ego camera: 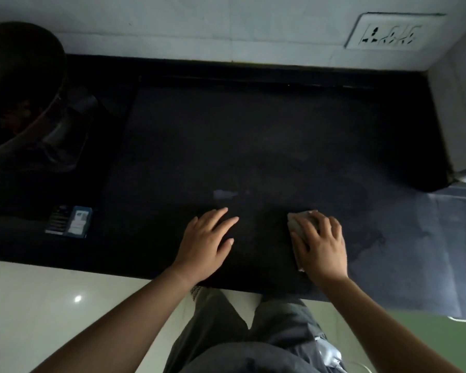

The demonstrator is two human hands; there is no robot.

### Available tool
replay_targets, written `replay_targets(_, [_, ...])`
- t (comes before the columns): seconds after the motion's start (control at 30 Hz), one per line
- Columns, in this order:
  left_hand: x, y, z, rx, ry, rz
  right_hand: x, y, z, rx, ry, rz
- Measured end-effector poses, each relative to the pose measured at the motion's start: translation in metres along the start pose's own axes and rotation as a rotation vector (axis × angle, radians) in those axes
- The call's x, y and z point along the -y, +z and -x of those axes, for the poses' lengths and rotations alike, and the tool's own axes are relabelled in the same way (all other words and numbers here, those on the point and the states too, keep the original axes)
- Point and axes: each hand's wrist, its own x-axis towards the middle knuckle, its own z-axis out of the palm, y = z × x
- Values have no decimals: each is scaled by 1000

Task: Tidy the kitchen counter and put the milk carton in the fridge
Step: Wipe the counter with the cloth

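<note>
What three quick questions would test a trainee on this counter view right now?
1. True or false: the right hand presses a cloth onto the counter.
2. The small box lies: (A) left of the left hand, (B) between the hands, (C) right of the right hand.
3. Fill in: the dark pan sits at the view's ____ edge.

Key: 1 true; 2 A; 3 left.
</note>
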Motion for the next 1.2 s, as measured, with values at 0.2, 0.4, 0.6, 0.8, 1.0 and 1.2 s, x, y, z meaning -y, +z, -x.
replay_targets(0.2, [67, -17, 1, -42, -106, -64, 66, 16, -55, -34, 337, -43])
replay_targets(0.4, [121, -23, 4, -95, -132, -130, 107, 31, -14, -25, 163, -70])
replay_targets(0.6, [141, -18, 6, -125, -83, -138, 98, 30, -10, -131, 346, -66])
replay_targets(0.8, [143, -17, 5, -149, -92, -123, 139, 48, -72, -177, 477, -83])
replay_targets(1.0, [144, -16, 6, -176, -76, -109, 168, 60, -41, -154, 172, -72])
replay_targets(1.2, [146, -14, 5, -169, -69, -108, 150, 55, -17, -193, 212, -38])
